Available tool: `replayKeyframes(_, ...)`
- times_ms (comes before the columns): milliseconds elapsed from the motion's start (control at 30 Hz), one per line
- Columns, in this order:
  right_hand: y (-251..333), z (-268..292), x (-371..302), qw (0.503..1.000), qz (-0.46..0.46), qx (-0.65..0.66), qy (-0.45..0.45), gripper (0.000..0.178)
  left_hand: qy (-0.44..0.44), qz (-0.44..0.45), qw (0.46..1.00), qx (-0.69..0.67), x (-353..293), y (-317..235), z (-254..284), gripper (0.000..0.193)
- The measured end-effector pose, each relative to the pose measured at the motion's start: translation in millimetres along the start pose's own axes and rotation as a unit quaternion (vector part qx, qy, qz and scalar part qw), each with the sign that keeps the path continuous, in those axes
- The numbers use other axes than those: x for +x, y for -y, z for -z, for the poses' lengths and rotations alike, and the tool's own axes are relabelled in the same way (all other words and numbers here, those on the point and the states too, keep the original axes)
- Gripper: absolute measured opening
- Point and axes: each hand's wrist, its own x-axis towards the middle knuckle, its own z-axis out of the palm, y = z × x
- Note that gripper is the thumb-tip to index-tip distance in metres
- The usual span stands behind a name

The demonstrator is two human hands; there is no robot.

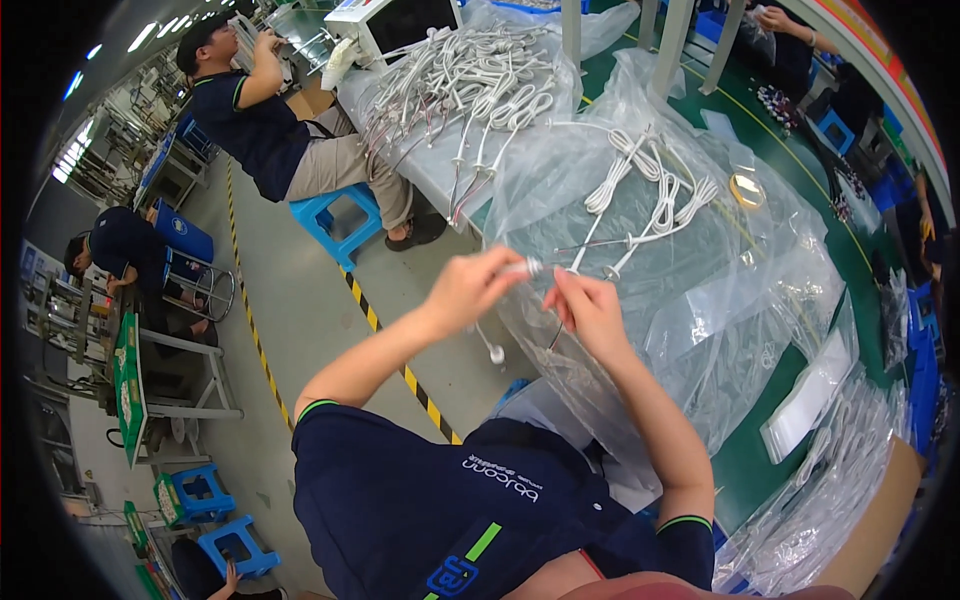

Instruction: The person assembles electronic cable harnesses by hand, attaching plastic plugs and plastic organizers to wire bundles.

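Note:
At the near edge of the plastic-covered table, my left hand (pixel 472 290) is closed round a white cable (pixel 533 266), whose pale end sticks out past the fingertips. Below it hangs a white plug-like end (pixel 496 353), probably of the same cable. Just to the right, my right hand (pixel 592 312) is pinched close to that pale end; what lies in its fingers is too small and blurred to make out. Thin dark wire shows beneath the right fingers. Beyond my hands, several coiled white cables (pixel 612 185) with bare wire ends lie on the clear plastic sheet (pixel 560 200).
A large heap of white cables (pixel 470 70) covers the table's far left, beside a white boxy machine (pixel 400 25). Bagged cables (pixel 830 480) lie at the right, near a tape roll (pixel 746 190). A seated co-worker (pixel 270 120) is on a blue stool (pixel 340 222) at the left.

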Motion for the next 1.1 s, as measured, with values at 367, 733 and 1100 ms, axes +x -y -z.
replayKeyframes(367,-66,38,14,0.845,0.278,-0.421,-0.175,0.03,-0.331,0.09,0.924,0.169,40,152,86,0.018)
replayKeyframes(733,-66,45,19,0.894,0.177,-0.39,-0.133,0.027,-0.504,0.203,0.83,-0.122,42,260,131,0.019)
replayKeyframes(1100,-67,49,18,0.945,0.086,-0.289,-0.129,0.029,-0.509,0.189,0.817,-0.196,46,266,116,0.021)
